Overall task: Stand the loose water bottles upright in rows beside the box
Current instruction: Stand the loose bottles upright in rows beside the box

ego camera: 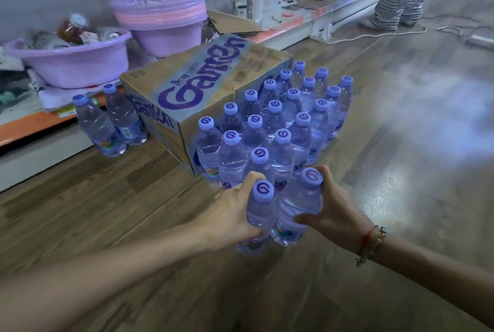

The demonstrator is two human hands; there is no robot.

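We hold one water bottle in each hand: our left hand (pixel 230 214) wraps its bottle (pixel 260 211), our right hand (pixel 334 211) grips another (pixel 299 206), both upright at the near end of the rows of bottles (pixel 280 123) standing beside the cardboard box (pixel 192 85) on the wood floor (pixel 107 198).

Both hands low in the frame: the left hand (pixel 227 214) grips one bottle (pixel 260 208), the right hand (pixel 331 214) grips another bottle (pixel 299 206), side by side and touching. Just above them, rows of upright bottles (pixel 275 128) stand against the cardboard box (pixel 192 85) at centre.
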